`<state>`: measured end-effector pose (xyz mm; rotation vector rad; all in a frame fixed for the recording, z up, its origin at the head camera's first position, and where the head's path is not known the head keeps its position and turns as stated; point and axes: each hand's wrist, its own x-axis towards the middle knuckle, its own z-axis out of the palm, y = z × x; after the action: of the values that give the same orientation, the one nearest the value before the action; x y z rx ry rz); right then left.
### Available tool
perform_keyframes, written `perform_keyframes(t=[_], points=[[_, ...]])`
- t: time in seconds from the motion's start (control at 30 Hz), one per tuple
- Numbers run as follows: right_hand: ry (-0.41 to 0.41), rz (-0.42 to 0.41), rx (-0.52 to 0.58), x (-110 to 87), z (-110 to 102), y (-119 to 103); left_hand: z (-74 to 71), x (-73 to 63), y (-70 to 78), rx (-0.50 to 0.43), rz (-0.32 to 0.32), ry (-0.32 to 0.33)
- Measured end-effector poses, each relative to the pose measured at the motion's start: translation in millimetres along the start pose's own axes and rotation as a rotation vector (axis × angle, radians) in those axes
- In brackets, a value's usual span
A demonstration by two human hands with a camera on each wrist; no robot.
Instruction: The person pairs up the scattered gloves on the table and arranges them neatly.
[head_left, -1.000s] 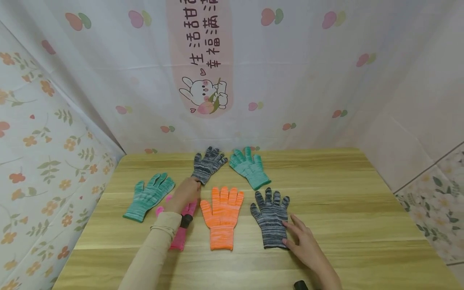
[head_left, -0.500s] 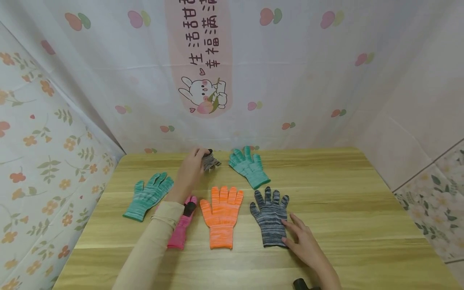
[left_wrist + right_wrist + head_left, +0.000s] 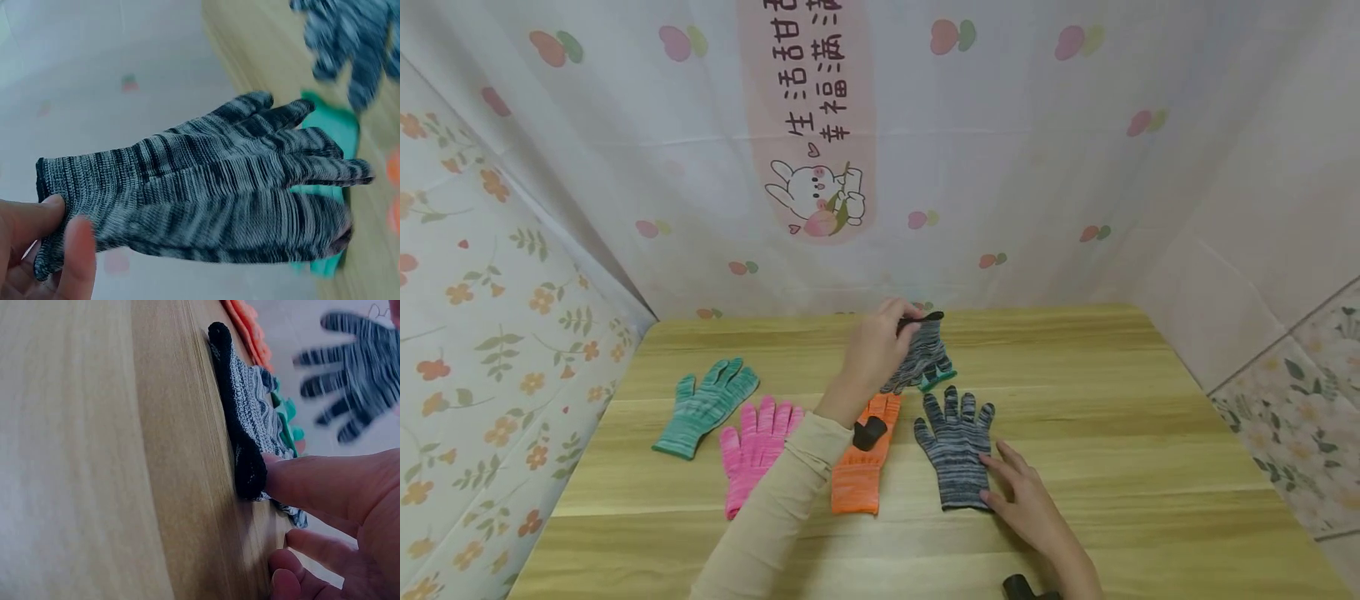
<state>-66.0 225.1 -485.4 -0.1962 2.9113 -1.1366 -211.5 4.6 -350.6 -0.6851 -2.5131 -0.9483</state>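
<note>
My left hand [image 3: 880, 346] pinches the cuff of a grey-and-black striped knit glove [image 3: 206, 187], which hangs fingers down near the table's back edge. Behind this glove lies a green glove [image 3: 331, 131], mostly hidden in the head view, where part of its cuff shows. My right hand [image 3: 1033, 512] rests at the right side of a second grey-and-black glove [image 3: 962, 462], lying flat with its fingers pointing away. In the right wrist view, the thumb [image 3: 312, 481] touches that glove's black cuff edge, and the other fingers are against or near the table.
On the wooden table [image 3: 1112, 417] lie an orange glove [image 3: 856, 487], partly under the left wrist, a pink glove [image 3: 752, 450] partly covered by the sleeve, and another green glove [image 3: 703, 408] at the left. A printed curtain [image 3: 1022, 167] hangs behind the table's back edge.
My left hand has lifted the striped glove by its cuff from the back of the table and carried it right, in front of the green glove. The right hand has stayed in place.
</note>
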Motion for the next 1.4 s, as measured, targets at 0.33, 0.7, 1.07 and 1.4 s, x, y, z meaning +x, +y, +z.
perform_keyframes(t=[0.33,0.7,1.07,1.4], points=[[0.011,-0.012,0.006,1.7,3,-1,39.4,-6.4,27.6,0.01,0.093,-0.097],[-0.013,0.015,0.011,2.2,3,-2,51.1,-13.8,32.0,0.09,0.189,-0.055],[-0.03,0.046,0.004,1.5,0,-3,70.3,-81.8,35.6,0.154,0.249,-0.187],[-0.009,0.054,-0.023,1.3,0,-2,84.2,-153.2,45.1,0.127,0.171,-0.479]])
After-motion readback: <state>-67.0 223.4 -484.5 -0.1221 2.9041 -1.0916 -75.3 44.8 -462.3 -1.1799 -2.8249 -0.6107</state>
